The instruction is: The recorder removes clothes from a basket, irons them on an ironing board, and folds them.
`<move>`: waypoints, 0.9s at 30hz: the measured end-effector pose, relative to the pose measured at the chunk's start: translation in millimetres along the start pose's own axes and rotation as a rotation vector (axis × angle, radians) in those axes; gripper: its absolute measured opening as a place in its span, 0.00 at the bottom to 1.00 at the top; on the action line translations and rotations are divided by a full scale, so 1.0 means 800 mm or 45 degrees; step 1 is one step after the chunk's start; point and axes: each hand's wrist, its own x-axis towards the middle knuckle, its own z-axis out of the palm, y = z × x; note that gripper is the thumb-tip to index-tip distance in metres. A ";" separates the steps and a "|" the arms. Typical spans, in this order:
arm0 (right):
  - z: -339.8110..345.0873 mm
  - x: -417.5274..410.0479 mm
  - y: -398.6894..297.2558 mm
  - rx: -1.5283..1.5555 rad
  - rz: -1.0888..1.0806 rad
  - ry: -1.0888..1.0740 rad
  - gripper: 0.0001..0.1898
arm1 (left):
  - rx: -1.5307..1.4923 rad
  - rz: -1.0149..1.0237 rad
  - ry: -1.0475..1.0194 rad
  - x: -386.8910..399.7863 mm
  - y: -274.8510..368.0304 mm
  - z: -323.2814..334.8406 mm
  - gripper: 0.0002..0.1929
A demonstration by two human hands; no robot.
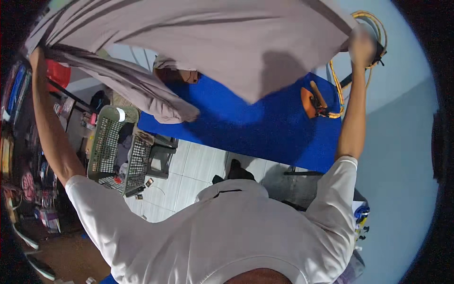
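A wide sheet of pinkish-grey cloth (220, 42), perhaps a garment, is stretched in the air between my two hands. At the far left, my left hand (37, 58) grips one edge of it, the fingers mostly covered by folds. My right hand (362, 46), blurred, has hold of the opposite edge near the wall. The cloth's middle sags to a point above a blue-covered table (227, 131), and a bunched part hangs at the left over the table's edge. On the table's right side rests an orange clothes iron (312, 101) with a brown handle, below my right hand.
A yellow patterned cord (341, 96) runs up from the iron along the pale wall (397, 117). Brown folded fabric (177, 75) sits at the table's back left. Left of the table stands a green plastic basket (103, 142) with clothes inside, beside a dark stool (159, 161).
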 end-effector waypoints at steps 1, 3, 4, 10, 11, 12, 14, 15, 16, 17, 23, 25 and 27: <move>-0.017 -0.005 0.002 -0.022 0.117 0.003 0.17 | -0.051 0.011 0.007 -0.001 0.001 -0.004 0.18; -0.053 -0.012 0.015 0.267 0.015 0.109 0.16 | -0.164 0.017 -0.004 -0.013 -0.004 -0.020 0.18; -0.067 -0.026 0.025 0.274 0.062 0.037 0.15 | -0.222 0.010 -0.009 -0.027 -0.012 -0.027 0.18; -0.080 -0.213 0.100 0.051 0.218 -0.377 0.12 | -0.525 -0.164 -0.115 -0.181 -0.113 -0.045 0.18; -0.066 -0.247 0.111 0.118 0.035 -0.325 0.12 | -0.573 -0.210 -0.129 -0.222 -0.136 -0.042 0.18; -0.058 -0.275 0.124 0.126 0.080 -0.404 0.11 | -0.615 -0.256 -0.140 -0.264 -0.157 -0.039 0.18; -0.041 -0.331 0.145 0.184 0.328 -0.514 0.11 | -0.698 -0.342 -0.164 -0.349 -0.195 -0.030 0.18; -0.035 -0.356 0.154 0.238 0.536 -0.554 0.11 | -0.709 -0.389 -0.178 -0.387 -0.210 -0.026 0.18; -0.029 -0.380 0.160 0.228 0.534 -0.554 0.11 | -0.711 -0.417 -0.194 -0.424 -0.222 -0.025 0.18; -0.023 -0.401 0.165 0.291 0.634 -0.622 0.11 | -0.658 -0.438 -0.226 -0.452 -0.231 -0.027 0.19; -0.041 -0.494 0.172 0.166 0.586 -0.843 0.12 | -0.714 -1.078 -0.074 -0.634 -0.242 -0.030 0.24; -0.056 -0.512 0.169 0.147 0.558 -0.894 0.11 | -0.809 -1.141 -0.079 -0.687 -0.231 -0.038 0.25; -0.076 -0.524 0.167 0.128 0.545 -0.939 0.11 | -0.849 -1.193 -0.079 -0.720 -0.215 -0.053 0.26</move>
